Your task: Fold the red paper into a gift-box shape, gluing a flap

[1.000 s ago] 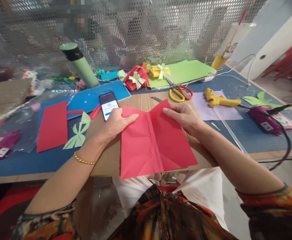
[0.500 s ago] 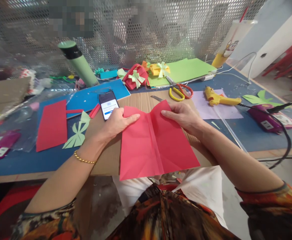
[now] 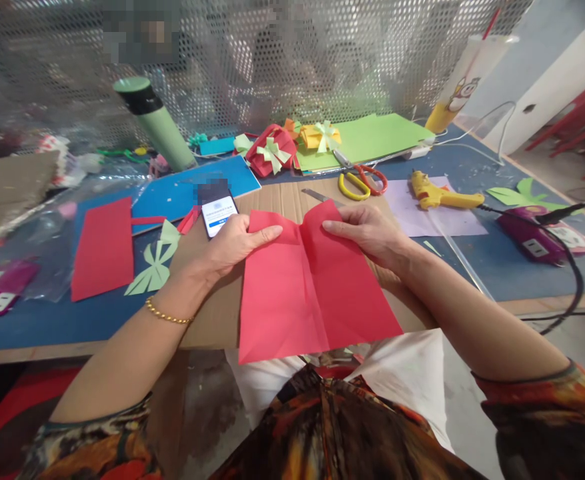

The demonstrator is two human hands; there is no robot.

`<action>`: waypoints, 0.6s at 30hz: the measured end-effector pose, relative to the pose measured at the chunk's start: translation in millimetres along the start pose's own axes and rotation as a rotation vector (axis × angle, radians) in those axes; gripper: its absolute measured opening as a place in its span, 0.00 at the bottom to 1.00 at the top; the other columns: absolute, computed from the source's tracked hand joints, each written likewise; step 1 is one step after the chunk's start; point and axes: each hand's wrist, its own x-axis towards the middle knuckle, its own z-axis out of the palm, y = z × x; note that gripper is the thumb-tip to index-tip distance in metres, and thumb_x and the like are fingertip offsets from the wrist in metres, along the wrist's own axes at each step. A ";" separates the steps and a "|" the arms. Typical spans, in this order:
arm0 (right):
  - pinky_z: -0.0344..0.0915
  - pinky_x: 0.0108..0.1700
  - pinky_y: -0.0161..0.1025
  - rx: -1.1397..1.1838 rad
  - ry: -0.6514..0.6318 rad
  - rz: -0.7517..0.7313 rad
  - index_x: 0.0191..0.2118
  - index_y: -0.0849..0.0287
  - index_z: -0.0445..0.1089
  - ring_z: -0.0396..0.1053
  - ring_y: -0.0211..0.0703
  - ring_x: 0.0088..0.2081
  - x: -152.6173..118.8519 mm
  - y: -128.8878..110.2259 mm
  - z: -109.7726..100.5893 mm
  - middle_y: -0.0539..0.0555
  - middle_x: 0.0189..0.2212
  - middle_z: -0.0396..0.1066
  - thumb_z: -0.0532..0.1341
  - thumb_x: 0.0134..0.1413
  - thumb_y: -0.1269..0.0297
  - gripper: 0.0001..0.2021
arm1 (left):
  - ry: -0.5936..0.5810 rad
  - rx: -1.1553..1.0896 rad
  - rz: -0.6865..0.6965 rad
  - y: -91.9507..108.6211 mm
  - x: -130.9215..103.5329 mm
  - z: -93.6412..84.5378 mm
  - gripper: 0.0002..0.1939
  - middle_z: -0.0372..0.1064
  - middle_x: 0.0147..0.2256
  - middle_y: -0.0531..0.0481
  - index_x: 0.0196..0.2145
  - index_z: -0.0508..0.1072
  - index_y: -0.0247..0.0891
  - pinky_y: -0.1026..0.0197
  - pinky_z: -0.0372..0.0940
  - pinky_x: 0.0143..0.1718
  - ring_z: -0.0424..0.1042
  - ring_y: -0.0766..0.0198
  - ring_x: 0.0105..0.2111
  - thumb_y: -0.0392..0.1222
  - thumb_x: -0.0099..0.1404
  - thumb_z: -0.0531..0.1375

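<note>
So the creased red paper (image 3: 285,300) is being held between the two hands, pinched by its upper edge and hanging down below them, toward the lap. Its left upper part is gripped by the left hand (image 3: 235,247), thumb laid on top and fingers tucked out of sight behind it; the right upper part is pinched the same way by the right hand (image 3: 369,233). A fold runs down the middle, between the thumbs.

Cardboard (image 3: 212,313) can be seen under the paper and hands. A lit phone (image 3: 218,212) is lying just beyond the left hand, and a flat red piece (image 3: 103,250) plus a pale green paper cutout (image 3: 155,267) are spread out to its left. Past the right hand there's the pair of scissors (image 3: 359,181), and a yellow glue gun (image 3: 442,195) is resting over lilac paper (image 3: 402,210) off to the right.
</note>
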 end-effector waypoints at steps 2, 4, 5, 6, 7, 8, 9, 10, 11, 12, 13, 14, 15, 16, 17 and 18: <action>0.75 0.30 0.38 0.013 0.083 -0.038 0.32 0.55 0.82 0.77 0.43 0.29 1.2 0.8 -2.3 0.53 0.30 0.82 0.80 0.39 0.51 0.17 | 0.027 -0.055 -0.017 -2.3 4.1 -4.6 0.23 0.79 0.28 0.49 0.32 0.79 0.39 0.58 0.72 0.30 0.78 0.56 0.30 0.58 0.50 0.77; 0.76 0.32 0.39 0.041 0.166 -0.091 0.31 0.55 0.82 0.77 0.44 0.29 3.4 1.8 -4.8 0.53 0.29 0.82 0.81 0.37 0.52 0.16 | 0.051 -0.138 -0.004 -2.6 7.5 -9.9 0.25 0.81 0.30 0.49 0.35 0.81 0.38 0.56 0.76 0.35 0.80 0.54 0.33 0.58 0.48 0.78; 0.77 0.33 0.39 0.053 0.199 -0.117 0.31 0.55 0.81 0.77 0.44 0.29 4.7 2.0 -6.0 0.52 0.29 0.82 0.81 0.36 0.53 0.16 | 0.045 -0.188 0.006 -1.7 8.5 -12.2 0.26 0.82 0.32 0.48 0.36 0.82 0.38 0.54 0.77 0.38 0.81 0.53 0.35 0.58 0.47 0.79; 0.77 0.33 0.40 0.060 0.223 -0.141 0.30 0.54 0.81 0.77 0.44 0.29 5.9 2.1 -6.9 0.52 0.29 0.81 0.81 0.36 0.53 0.17 | 0.028 -0.237 0.011 -0.1 8.9 -14.1 0.28 0.83 0.33 0.48 0.37 0.82 0.38 0.53 0.78 0.41 0.82 0.51 0.37 0.58 0.45 0.80; 0.78 0.34 0.41 0.063 0.240 -0.167 0.30 0.54 0.81 0.78 0.45 0.30 7.0 1.8 -7.6 0.51 0.28 0.81 0.81 0.35 0.53 0.17 | 0.004 -0.282 0.008 2.0 8.7 -15.3 0.29 0.83 0.34 0.46 0.38 0.83 0.37 0.52 0.78 0.43 0.83 0.50 0.39 0.58 0.43 0.81; 0.78 0.35 0.42 0.066 0.249 -0.194 0.31 0.54 0.80 0.78 0.45 0.31 7.9 1.3 -8.2 0.51 0.29 0.81 0.81 0.36 0.52 0.17 | -0.023 -0.324 0.002 4.5 8.0 -16.0 0.29 0.84 0.35 0.45 0.38 0.84 0.37 0.50 0.79 0.45 0.83 0.48 0.40 0.57 0.42 0.81; 0.79 0.37 0.43 0.070 0.251 -0.221 0.31 0.53 0.81 0.79 0.46 0.32 8.4 0.4 -8.7 0.51 0.29 0.81 0.81 0.36 0.51 0.17 | -0.051 -0.356 -0.005 7.1 6.9 -16.2 0.29 0.84 0.36 0.43 0.37 0.84 0.36 0.48 0.79 0.46 0.83 0.45 0.42 0.56 0.41 0.82; 0.79 0.39 0.44 0.075 0.252 -0.248 0.32 0.53 0.81 0.80 0.47 0.34 8.7 -0.7 -9.1 0.51 0.30 0.82 0.80 0.36 0.50 0.18 | -0.072 -0.373 -0.009 9.5 5.7 -16.1 0.29 0.85 0.37 0.42 0.37 0.85 0.36 0.47 0.79 0.47 0.84 0.43 0.43 0.55 0.40 0.82; 0.79 0.41 0.46 0.080 0.256 -0.276 0.33 0.52 0.81 0.80 0.49 0.36 8.7 -2.0 -9.6 0.52 0.31 0.82 0.80 0.36 0.49 0.19 | -0.088 -0.385 -0.007 11.6 4.5 -15.7 0.29 0.85 0.38 0.41 0.37 0.85 0.36 0.46 0.79 0.49 0.83 0.42 0.45 0.55 0.40 0.82; 0.80 0.43 0.47 0.087 0.264 -0.303 0.33 0.52 0.81 0.81 0.50 0.37 8.5 -3.4 -10.1 0.52 0.31 0.82 0.80 0.36 0.48 0.19 | -0.099 -0.396 0.003 13.1 3.5 -15.3 0.29 0.85 0.40 0.40 0.37 0.85 0.36 0.45 0.79 0.50 0.83 0.41 0.47 0.54 0.40 0.82; 0.80 0.44 0.48 0.095 0.273 -0.326 0.34 0.51 0.81 0.81 0.51 0.39 8.0 -4.8 -10.7 0.52 0.32 0.83 0.80 0.35 0.47 0.20 | -0.107 -0.404 0.016 14.0 2.9 -15.1 0.29 0.85 0.42 0.39 0.38 0.86 0.36 0.45 0.79 0.51 0.83 0.41 0.48 0.53 0.41 0.82; 0.80 0.45 0.48 0.106 0.284 -0.346 0.35 0.50 0.81 0.81 0.51 0.40 7.5 -6.0 -11.3 0.51 0.33 0.83 0.80 0.36 0.47 0.20 | -0.115 -0.406 0.029 14.2 2.6 -14.9 0.28 0.85 0.44 0.39 0.39 0.86 0.37 0.46 0.78 0.52 0.82 0.41 0.49 0.52 0.42 0.82; 0.80 0.46 0.48 0.118 0.296 -0.363 0.35 0.50 0.81 0.81 0.51 0.41 7.0 -7.1 -11.8 0.51 0.34 0.83 0.80 0.36 0.47 0.20 | -0.124 -0.403 0.040 13.8 2.7 -14.9 0.28 0.85 0.45 0.39 0.40 0.86 0.37 0.47 0.78 0.53 0.82 0.41 0.50 0.52 0.43 0.82; 0.80 0.46 0.47 0.129 0.308 -0.375 0.35 0.50 0.81 0.81 0.51 0.42 6.6 -8.0 -12.2 0.51 0.35 0.84 0.80 0.36 0.47 0.20 | -0.131 -0.395 0.049 13.0 3.0 -15.0 0.27 0.84 0.46 0.39 0.40 0.86 0.37 0.47 0.78 0.53 0.82 0.41 0.51 0.51 0.43 0.82; 0.80 0.46 0.47 0.137 0.316 -0.380 0.35 0.49 0.82 0.81 0.51 0.42 6.3 -8.6 -12.5 0.51 0.35 0.84 0.80 0.37 0.47 0.19 | -0.136 -0.386 0.056 11.9 3.4 -15.1 0.26 0.84 0.47 0.39 0.40 0.87 0.37 0.48 0.78 0.53 0.82 0.41 0.52 0.51 0.44 0.82; 0.80 0.45 0.46 0.144 0.320 -0.382 0.35 0.49 0.81 0.81 0.50 0.42 6.2 -8.9 -12.5 0.51 0.35 0.84 0.80 0.37 0.48 0.19 | -0.137 -0.377 0.062 10.6 3.9 -15.2 0.25 0.84 0.48 0.38 0.39 0.87 0.37 0.48 0.78 0.53 0.81 0.41 0.52 0.51 0.45 0.81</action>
